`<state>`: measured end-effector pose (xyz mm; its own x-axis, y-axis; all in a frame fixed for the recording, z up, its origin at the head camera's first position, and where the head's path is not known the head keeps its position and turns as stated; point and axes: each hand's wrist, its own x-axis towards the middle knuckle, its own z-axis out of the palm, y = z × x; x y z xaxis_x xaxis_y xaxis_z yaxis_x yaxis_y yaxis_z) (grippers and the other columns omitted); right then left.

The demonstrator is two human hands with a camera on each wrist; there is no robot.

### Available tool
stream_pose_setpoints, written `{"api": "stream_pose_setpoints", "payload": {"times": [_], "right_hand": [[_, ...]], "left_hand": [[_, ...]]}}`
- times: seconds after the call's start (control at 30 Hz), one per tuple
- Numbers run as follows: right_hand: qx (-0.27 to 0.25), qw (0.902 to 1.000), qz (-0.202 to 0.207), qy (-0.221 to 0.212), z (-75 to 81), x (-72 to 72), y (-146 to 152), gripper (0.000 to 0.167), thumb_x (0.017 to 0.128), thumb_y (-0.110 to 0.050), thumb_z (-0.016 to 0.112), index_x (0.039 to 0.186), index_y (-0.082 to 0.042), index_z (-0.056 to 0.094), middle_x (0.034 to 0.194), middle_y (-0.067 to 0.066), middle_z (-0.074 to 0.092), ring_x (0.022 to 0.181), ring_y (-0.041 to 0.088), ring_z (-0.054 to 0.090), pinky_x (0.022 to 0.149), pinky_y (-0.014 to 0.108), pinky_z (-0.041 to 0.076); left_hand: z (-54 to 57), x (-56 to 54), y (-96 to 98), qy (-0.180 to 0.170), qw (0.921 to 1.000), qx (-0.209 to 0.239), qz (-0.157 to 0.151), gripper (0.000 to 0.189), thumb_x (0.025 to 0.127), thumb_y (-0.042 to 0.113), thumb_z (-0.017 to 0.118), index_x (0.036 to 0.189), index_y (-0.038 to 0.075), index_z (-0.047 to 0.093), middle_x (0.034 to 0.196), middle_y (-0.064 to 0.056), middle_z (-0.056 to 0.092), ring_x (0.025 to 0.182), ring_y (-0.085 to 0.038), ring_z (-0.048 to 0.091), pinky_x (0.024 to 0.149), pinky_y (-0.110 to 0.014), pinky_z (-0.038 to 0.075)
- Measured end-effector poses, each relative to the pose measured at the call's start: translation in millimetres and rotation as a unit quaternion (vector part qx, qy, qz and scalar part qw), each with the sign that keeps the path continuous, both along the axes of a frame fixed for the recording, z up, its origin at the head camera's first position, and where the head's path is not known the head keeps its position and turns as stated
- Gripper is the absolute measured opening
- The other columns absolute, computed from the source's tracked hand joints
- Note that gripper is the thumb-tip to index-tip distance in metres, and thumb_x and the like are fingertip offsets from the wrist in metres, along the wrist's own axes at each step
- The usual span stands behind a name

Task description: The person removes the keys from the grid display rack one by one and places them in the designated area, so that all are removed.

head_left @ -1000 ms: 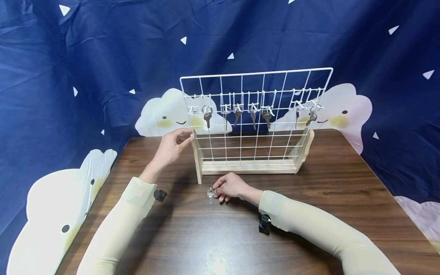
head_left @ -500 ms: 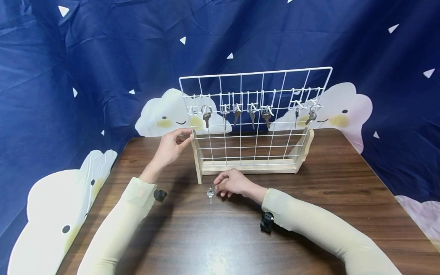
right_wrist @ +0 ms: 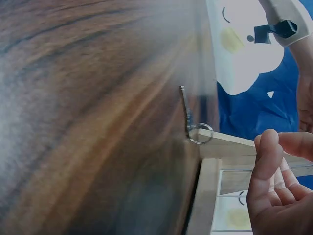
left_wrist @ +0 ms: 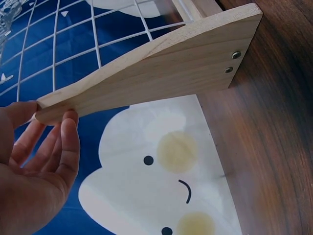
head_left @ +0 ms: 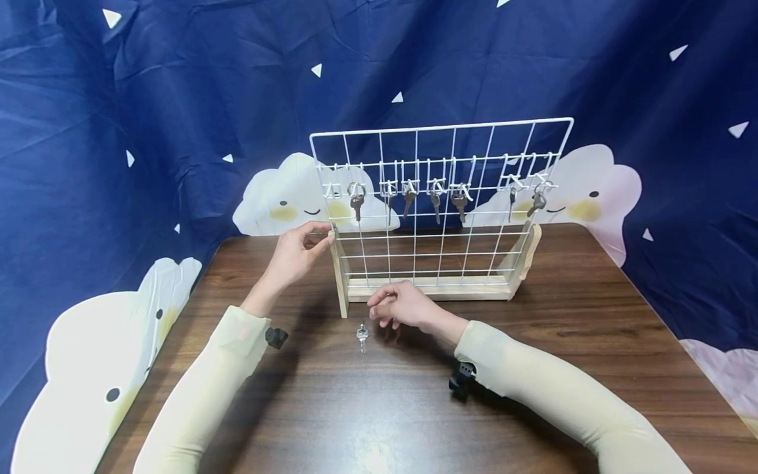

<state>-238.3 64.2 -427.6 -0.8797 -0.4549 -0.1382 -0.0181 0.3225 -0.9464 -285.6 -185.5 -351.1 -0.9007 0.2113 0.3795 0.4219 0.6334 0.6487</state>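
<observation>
My left hand (head_left: 299, 251) pinches the upper tip of the rack's wooden side panel (left_wrist: 156, 63), thumb on one face and fingers on the other. A silver key (head_left: 362, 336) on a split ring (right_wrist: 201, 133) lies on the table in front of the rack's left end. Just to the right of and beyond that key hovers my right hand (head_left: 405, 306), fingers loosely bent and holding nothing. In the right wrist view its fingertips (right_wrist: 269, 139) are apart from the ring.
The white wire grid rack (head_left: 441, 125) stands on a pale wooden base (head_left: 432, 289). Several keys (head_left: 459, 203) hang from white hooks along it. A brown wooden table (head_left: 331, 408) lies beneath; behind it hangs a blue cloth (head_left: 195, 99) printed with clouds.
My right hand has let go of the key and moved up toward the rack base, away from it. The key stays on the table. My left hand has not moved.
</observation>
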Motion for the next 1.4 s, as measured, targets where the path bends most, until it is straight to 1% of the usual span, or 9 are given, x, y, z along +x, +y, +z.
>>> {"api": "stream_pose_setpoints", "payload": {"times": [0.2,0.37,0.5,0.63,0.77,0.93,1.13,1.27,1.4], "right_hand": [[-0.018,0.9997,-0.01,0.013,12.4,0.5,1,0.016,0.087,-0.008,0.071,0.103,-0.006,0.072,0.094,0.02,0.076,0.06,0.012,0.066,0.05,0.025,0.052],[-0.035,0.999,-0.018,0.02,24.4,0.3,2,0.018,0.087,-0.006,0.07,0.105,-0.005,0.072,0.089,0.013,0.077,0.06,0.012,0.066,0.051,0.025,0.051],[-0.04,0.9984,-0.026,0.029,34.4,-1.6,2,0.018,0.087,-0.007,0.071,0.105,-0.005,0.072,0.083,0.008,0.076,0.061,0.013,0.067,0.051,0.025,0.052],[-0.048,0.9978,-0.026,0.037,43.8,-2.4,2,0.019,0.089,-0.009,0.071,0.107,-0.004,0.072,0.084,0.007,0.076,0.061,0.014,0.068,0.051,0.027,0.052],[-0.063,0.997,-0.029,0.032,52.7,-2.2,1,0.018,0.09,-0.009,0.07,0.106,-0.004,0.071,0.084,0.006,0.076,0.062,0.015,0.067,0.05,0.023,0.05],[-0.069,0.9957,-0.032,0.053,62.9,-2.8,2,0.018,0.091,-0.01,0.07,0.107,-0.005,0.072,0.086,0.006,0.077,0.064,0.017,0.069,0.05,0.022,0.049],[-0.066,0.994,-0.034,0.081,76.9,-3.9,3,0.02,0.091,-0.014,0.071,0.109,-0.006,0.072,0.093,0.014,0.077,0.067,0.018,0.07,0.053,0.027,0.053],[-0.07,0.993,-0.04,0.086,85.4,-5.5,4,0.022,0.092,-0.015,0.071,0.111,-0.004,0.071,0.099,0.019,0.076,0.068,0.018,0.07,0.054,0.027,0.053],[-0.082,0.9923,-0.048,0.08,92.9,-6.3,4,0.023,0.093,-0.015,0.07,0.112,-0.003,0.071,0.096,0.016,0.077,0.068,0.017,0.069,0.055,0.025,0.052]], "left_hand": [[0.6,1.3,1.4,-0.005,1.0,0.001,0.002,0.032,0.096,0.028,0.068,0.124,0.014,0.068,0.12,-0.009,0.073,0.09,-0.027,0.074,0.081,-0.041,0.06],[1.6,3.1,2.2,-0.011,0.9999,0.005,0.0,0.032,0.096,0.026,0.068,0.124,0.012,0.067,0.119,-0.011,0.073,0.09,-0.028,0.074,0.081,-0.042,0.06],[0.8,2.4,2.1,-0.007,1.0,0.005,-0.001,0.032,0.096,0.026,0.068,0.125,0.012,0.067,0.12,-0.011,0.073,0.091,-0.027,0.074,0.082,-0.041,0.06],[0.0,0.7,1.8,-0.005,0.9999,0.01,-0.003,0.031,0.096,0.026,0.069,0.124,0.012,0.067,0.119,-0.01,0.074,0.09,-0.027,0.074,0.081,-0.041,0.06],[-0.9,-0.3,1.5,-0.004,0.9999,0.015,-0.006,0.031,0.095,0.025,0.069,0.124,0.012,0.068,0.118,-0.011,0.074,0.091,-0.027,0.074,0.081,-0.041,0.06],[-1.3,-0.1,1.9,-0.008,0.9998,0.02,-0.005,0.031,0.095,0.025,0.069,0.123,0.012,0.068,0.117,-0.011,0.074,0.091,-0.027,0.074,0.081,-0.041,0.06],[-0.8,0.8,2.6,-0.008,0.9998,0.019,-0.005,0.031,0.095,0.025,0.069,0.124,0.011,0.067,0.117,-0.011,0.074,0.091,-0.027,0.074,0.081,-0.04,0.06],[-0.8,0.4,2.9,-0.007,0.9997,0.021,-0.007,0.031,0.095,0.024,0.069,0.124,0.01,0.067,0.115,-0.012,0.075,0.091,-0.027,0.074,0.082,-0.039,0.06],[-1.2,-0.4,2.7,-0.007,0.9997,0.022,-0.01,0.032,0.096,0.023,0.069,0.124,0.009,0.067,0.114,-0.013,0.075,0.093,-0.027,0.073,0.084,-0.039,0.059]]}}
